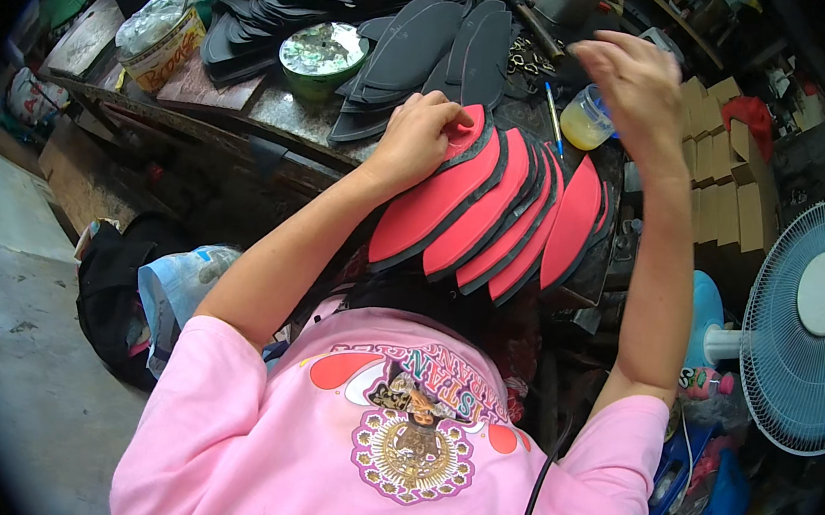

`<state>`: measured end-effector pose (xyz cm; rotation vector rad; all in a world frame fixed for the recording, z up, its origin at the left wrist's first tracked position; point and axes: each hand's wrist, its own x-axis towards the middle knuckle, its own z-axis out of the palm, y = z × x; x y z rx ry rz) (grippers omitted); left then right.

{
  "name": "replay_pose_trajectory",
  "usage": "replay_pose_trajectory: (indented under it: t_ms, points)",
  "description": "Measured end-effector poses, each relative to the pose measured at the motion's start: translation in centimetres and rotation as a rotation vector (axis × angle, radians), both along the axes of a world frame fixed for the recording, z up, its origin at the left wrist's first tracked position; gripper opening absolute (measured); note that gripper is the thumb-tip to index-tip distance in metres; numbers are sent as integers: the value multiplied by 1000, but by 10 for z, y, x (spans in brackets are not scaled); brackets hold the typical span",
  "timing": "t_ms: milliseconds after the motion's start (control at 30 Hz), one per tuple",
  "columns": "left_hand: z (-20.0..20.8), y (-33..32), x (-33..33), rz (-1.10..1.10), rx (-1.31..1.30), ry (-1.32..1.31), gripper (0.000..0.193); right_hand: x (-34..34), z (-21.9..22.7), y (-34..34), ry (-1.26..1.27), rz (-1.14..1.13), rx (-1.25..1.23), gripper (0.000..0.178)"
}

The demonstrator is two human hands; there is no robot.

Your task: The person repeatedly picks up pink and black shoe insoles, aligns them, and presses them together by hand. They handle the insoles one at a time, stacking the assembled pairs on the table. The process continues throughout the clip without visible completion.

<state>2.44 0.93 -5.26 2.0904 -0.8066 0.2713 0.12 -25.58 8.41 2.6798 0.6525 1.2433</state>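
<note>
A row of red sole-shaped pieces (436, 205) with black layers under them lies fanned and overlapping at the table's near edge. At the left end of this row, the bent fingers of my left hand (415, 139) close on the upper tip of the outermost piece. My right hand (636, 90) is lifted at the right, fingers bent and apart, with nothing visible in it. Just left of and below it stands a clear plastic cup (583, 123) of yellowish liquid. A blue pen (553, 114) lies beside the cup.
Grey sole-shaped pieces (415, 47) pile up behind the row. A green bowl (323, 59) and a printed tub (161, 50) stand to the left. Small metal pieces (529, 59) lie near a dark bar (537, 29). A fan (798, 318) and cardboard boxes (727, 180) stand at the right.
</note>
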Motion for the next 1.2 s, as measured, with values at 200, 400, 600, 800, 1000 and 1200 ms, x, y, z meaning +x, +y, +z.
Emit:
replay_pose_trajectory:
  t_ms: [200,400,600,800,1000,1200]
  points:
    - [1,0,-1,4,23,-3,35,40,-56,65,668,-257,332,71]
    - [9,3,4,-92,-23,137,38,71,-90,89,792,-361,262,108]
    - [21,8,3,-158,80,183,35,82,-89,61,520,-258,576,90]
    - [45,19,-15,-77,-45,-230,37,23,-44,38,212,66,848,79]
    - [89,28,-49,86,143,-769,72,-83,-27,52,519,427,666,80]
    - [85,33,-76,-320,161,-102,39,-114,-38,47,613,419,836,71]
